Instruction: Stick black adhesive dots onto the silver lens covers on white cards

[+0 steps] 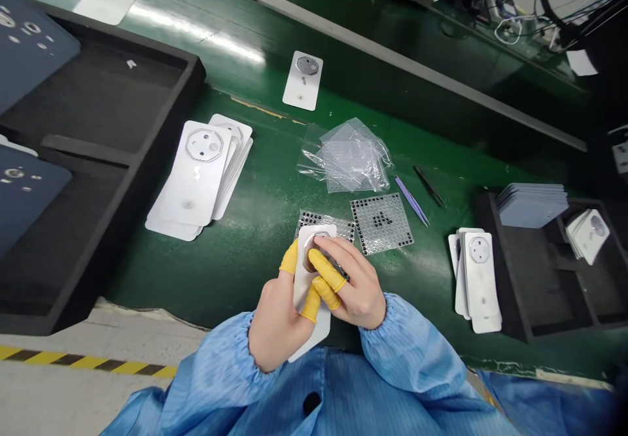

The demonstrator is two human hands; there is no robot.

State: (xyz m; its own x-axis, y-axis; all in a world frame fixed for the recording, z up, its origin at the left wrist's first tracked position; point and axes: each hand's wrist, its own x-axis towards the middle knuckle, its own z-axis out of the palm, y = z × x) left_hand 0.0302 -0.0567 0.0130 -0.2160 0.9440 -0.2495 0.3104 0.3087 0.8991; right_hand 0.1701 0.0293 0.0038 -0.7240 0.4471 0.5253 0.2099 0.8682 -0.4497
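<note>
A white rounded panel is tilted above the front of the green bench. My left hand is closed around its lower part, with yellow finger cots on the thumb and a finger. My right hand is bent over the panel's upper end, its fingers on the octagonal recess and partly hiding it. Yellow cots cover two of its digits. Whether a small part lies under those fingertips cannot be seen. Just beyond the hands are two clear sheets with small black dots, the right sheet fully visible, the left sheet partly covered.
Stacked white panels lie left, beside a black tray with blue-grey panels. More panels and another divided tray stand right. Clear bags, purple tweezers and dark tweezers lie beyond. A single panel lies farther back.
</note>
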